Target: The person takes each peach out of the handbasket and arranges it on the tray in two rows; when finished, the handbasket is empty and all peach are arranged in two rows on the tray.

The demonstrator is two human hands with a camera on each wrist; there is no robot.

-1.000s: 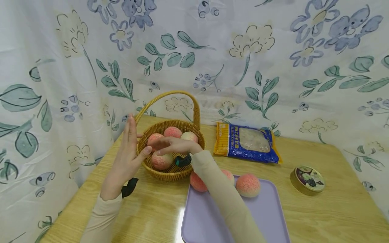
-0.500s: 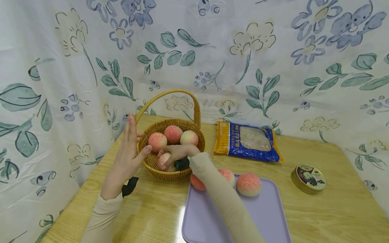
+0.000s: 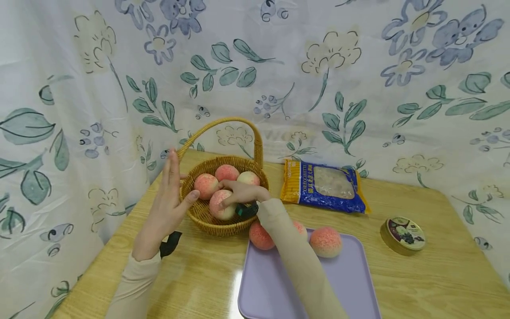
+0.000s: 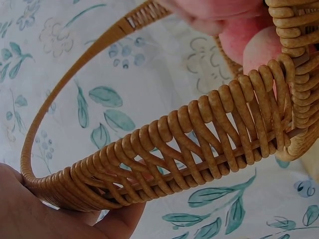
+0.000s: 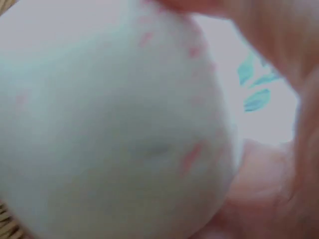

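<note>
A woven basket (image 3: 223, 229) with a tall handle (image 3: 258, 148) stands on the table and holds several pink and cream peaches (image 3: 206, 186). Inside it, my right hand (image 3: 243, 192) grips the front peach (image 3: 220, 205), fingers over its far side and thumb on the near side. That peach (image 5: 109, 119) fills most of the right wrist view, its pale side blurred. My left hand (image 3: 165, 208) lies against the basket's left side, fingers straight up and thumb out. In the left wrist view, the left hand (image 4: 45, 219) touches the rim (image 4: 164, 134) near the handle's foot.
A lilac tray (image 3: 267, 283) lies in front, with several peaches (image 3: 325, 242) along its back edge, partly behind my right sleeve. A blue and yellow pasta bag (image 3: 324, 186) lies behind it. A round tin (image 3: 403, 235) sits at the right. A floral curtain (image 3: 287, 79) hangs behind.
My right hand has come down onto the front peach and taken hold of it. The peach has shifted slightly right and up. The left hand stays in place.
</note>
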